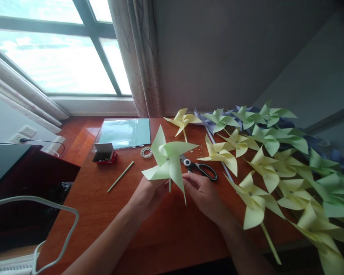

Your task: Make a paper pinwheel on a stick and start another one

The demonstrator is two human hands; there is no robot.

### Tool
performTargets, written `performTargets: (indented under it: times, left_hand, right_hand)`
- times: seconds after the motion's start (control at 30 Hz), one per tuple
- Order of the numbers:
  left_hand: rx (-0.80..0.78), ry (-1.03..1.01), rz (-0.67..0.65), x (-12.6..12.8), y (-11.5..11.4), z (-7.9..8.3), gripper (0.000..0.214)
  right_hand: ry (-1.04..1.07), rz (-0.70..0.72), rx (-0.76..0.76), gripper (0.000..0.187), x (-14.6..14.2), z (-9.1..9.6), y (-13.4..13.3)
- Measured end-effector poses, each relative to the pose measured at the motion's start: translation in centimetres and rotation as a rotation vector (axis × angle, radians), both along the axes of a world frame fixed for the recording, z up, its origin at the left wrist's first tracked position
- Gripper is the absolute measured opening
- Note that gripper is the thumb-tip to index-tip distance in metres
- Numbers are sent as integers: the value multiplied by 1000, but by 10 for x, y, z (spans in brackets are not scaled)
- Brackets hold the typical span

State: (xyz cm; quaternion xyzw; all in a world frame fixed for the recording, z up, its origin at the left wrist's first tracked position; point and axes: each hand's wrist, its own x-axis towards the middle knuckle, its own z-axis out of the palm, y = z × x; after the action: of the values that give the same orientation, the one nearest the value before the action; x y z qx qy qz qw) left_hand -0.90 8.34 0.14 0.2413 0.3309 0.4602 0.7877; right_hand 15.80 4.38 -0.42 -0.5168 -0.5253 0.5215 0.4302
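A pale green paper pinwheel (168, 162) is held up facing me over the middle of the table. My left hand (149, 194) is closed around its short green stick (169, 186), with the fingertips partly hidden behind the blades. At the edge of the lower right blade, the curled fingers of my right hand (202, 193) touch the paper. Just beyond that hand lie scissors (200, 168) with black and grey handles. A loose green paper stick (120, 177) rests on the table to the left, near a roll of tape (146, 152).
A red box (105, 154) of small dark pieces stands at left. Behind it lies a clear packet of light blue paper (124, 133). Several finished yellow pinwheels (255, 198) and green pinwheels (265, 137) crowd the right. A white cable (71, 214) loops at the table's left edge.
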Motion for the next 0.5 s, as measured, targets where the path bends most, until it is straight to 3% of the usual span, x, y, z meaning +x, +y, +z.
performTargets:
  times: [0.1, 0.2, 0.33, 0.5]
  left_hand:
    - [11, -10, -50, 1, -4, 3, 31]
    - [-17, -28, -106, 2, -7, 3, 34]
    - [-28, -33, -89, 3, -10, 1, 25]
    - [-20, 69, -105, 2, -8, -6, 29]
  right_hand:
    - [132, 117, -46, 23, -8, 2, -2]
    - [288, 131, -102, 23, -16, 1, -5]
    - [318, 3, -95, 24, -20, -3, -5]
    - [315, -141, -42, 33, -20, -3, -3]
